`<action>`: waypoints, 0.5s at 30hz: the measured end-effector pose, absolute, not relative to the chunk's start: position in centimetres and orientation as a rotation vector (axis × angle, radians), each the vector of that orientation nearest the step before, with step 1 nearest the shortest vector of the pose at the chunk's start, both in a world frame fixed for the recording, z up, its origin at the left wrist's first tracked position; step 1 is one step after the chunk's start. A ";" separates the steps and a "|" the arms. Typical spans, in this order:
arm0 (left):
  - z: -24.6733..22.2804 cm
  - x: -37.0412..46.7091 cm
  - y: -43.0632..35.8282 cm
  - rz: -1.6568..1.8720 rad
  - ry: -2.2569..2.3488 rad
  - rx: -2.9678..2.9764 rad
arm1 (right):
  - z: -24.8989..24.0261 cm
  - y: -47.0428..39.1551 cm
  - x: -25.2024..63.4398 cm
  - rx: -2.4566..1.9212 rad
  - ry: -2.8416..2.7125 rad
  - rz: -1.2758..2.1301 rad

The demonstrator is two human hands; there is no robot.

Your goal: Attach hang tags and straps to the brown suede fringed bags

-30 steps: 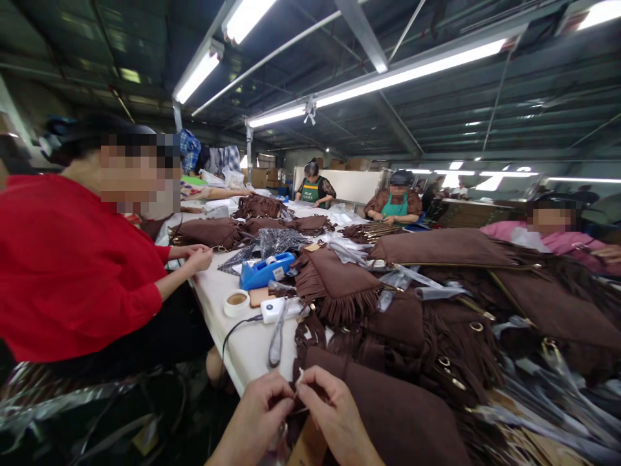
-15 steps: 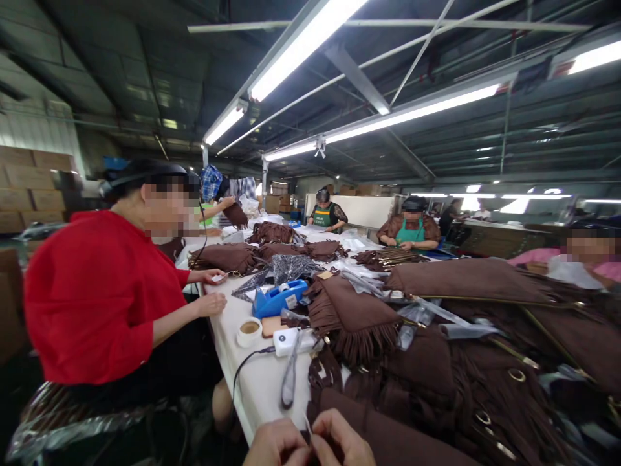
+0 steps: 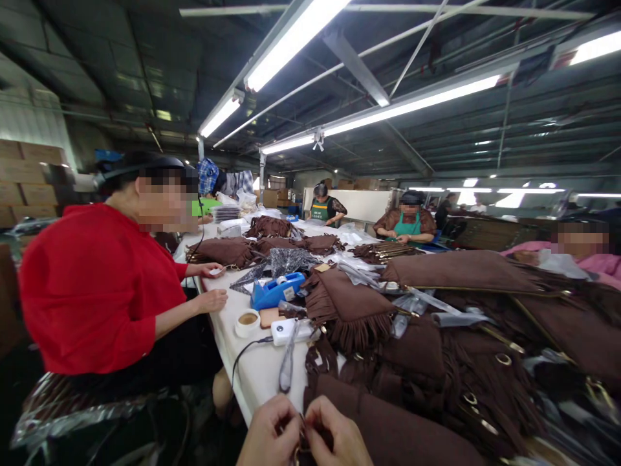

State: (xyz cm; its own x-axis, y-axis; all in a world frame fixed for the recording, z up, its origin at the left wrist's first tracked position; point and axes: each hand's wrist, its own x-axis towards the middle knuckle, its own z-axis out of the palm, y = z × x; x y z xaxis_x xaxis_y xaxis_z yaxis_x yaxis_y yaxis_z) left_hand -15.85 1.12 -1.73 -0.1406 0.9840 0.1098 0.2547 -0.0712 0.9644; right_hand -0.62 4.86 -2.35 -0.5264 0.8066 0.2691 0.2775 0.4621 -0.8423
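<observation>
At the bottom edge, my left hand (image 3: 272, 430) and my right hand (image 3: 336, 432) are close together, thumbs and fingers pinched. Between them runs a narrow dark brown strip (image 3: 303, 440), with a small gold-coloured glint low beside my left fingers. Both hands grip this strip, though its ends are hidden. Directly behind and right of my hands lies a dark brown fringed bag (image 3: 388, 421), flat on the pile. A strip of clear plastic wrap (image 3: 288, 362) hangs over a white device with a cable (image 3: 291, 331), just beyond my left hand.
On the white table (image 3: 262, 369) stand a tape roll (image 3: 247, 322) and a blue tape dispenser (image 3: 277, 290). More brown fringed bags (image 3: 352, 301) with gold zips pile up at right. A person in red (image 3: 101, 291) sits at left; other people work across the table.
The view has shifted slightly. My hands remain together and have risen a little; the thin white strand seen between the fingertips earlier no longer shows, and a dark strip shows there.
</observation>
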 end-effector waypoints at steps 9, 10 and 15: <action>0.2 -15.6 0.6 1.102 1.170 0.958 | -0.3 4.2 -0.4 -0.974 -1.888 1.069; 0.3 -15.7 0.6 1.091 1.142 0.921 | -0.3 4.3 -0.3 -0.976 -1.850 1.131; 0.0 -16.2 1.1 1.074 1.016 0.731 | 1.0 4.0 1.0 -0.896 -1.838 1.407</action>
